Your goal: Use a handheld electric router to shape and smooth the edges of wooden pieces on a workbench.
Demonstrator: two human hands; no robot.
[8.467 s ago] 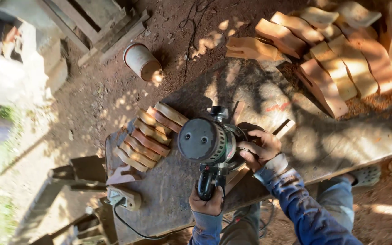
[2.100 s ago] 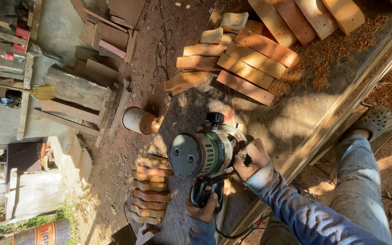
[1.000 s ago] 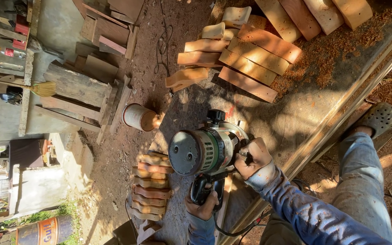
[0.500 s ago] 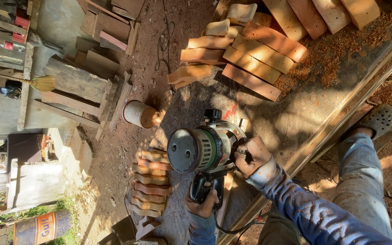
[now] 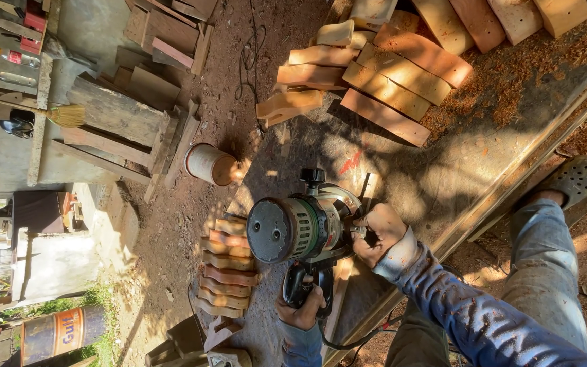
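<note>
A green and black hand-held router [image 5: 300, 228] stands upright on the metal worktable [image 5: 443, 170]. My right hand [image 5: 378, 231] grips its side knob. My left hand [image 5: 301, 309] is wrapped around its black rear handle. A long thin wooden piece [image 5: 338, 299] lies under the tool, mostly hidden. Left of the router sits a row of shaped wooden blocks [image 5: 229, 272]. More wooden blocks [image 5: 382, 75] are piled at the table's far end, among sawdust.
A cylindrical can [image 5: 208, 164] lies on the dirt ground beside the table. Timber planks and pallets [image 5: 130, 115] lean at the left, with a broom [image 5: 66, 115]. A painted drum [image 5: 56, 333] stands lower left. My sandalled foot [image 5: 572, 180] is at right.
The view has shifted slightly. The router has edged a little along the wooden piece; both hands keep the same grip on it.
</note>
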